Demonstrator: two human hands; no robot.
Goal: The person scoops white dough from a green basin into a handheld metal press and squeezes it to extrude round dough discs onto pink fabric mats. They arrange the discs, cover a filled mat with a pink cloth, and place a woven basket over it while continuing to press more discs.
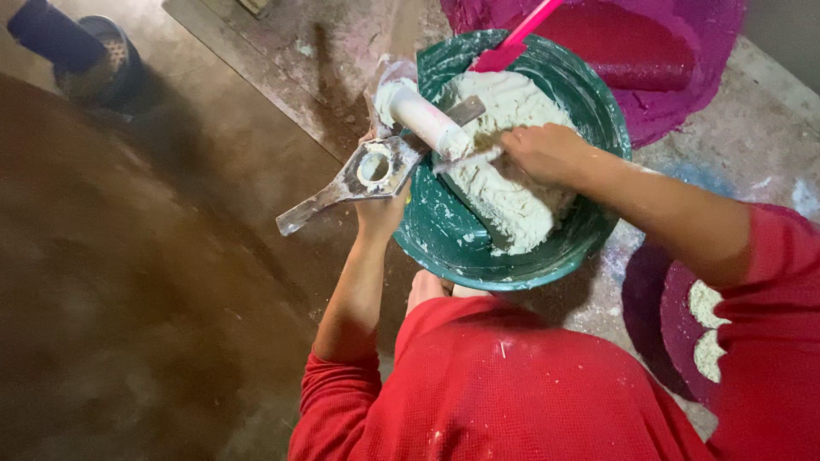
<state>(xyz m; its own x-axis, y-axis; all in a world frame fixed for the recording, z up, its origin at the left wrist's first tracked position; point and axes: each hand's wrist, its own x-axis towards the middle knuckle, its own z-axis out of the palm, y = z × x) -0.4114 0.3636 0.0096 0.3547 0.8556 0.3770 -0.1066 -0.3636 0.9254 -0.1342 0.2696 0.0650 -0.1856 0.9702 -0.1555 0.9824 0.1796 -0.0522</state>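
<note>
floor [171, 256]: dusty, brown; green basin [444, 239]; magenta tub [683, 94]; magenta plate [675, 333]

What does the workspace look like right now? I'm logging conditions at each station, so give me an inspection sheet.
Surface: bare floor, brown and dusty, with pale splatter near the bowls.
Job's things: green bowl holding a mound of white dough; metal mould with a round hole packed with dough; white tube smeared with dough.
Clutter: pink basin behind the bowl, pink spatula resting over the bowl's rim, purple tray with dough pieces at right.
Grippers: left hand holds the metal mould from below; right hand presses a thin blade at the dough.
Cables: nothing seen.
Surroundings: dark container at the upper left; person wears red sleeves.
</note>
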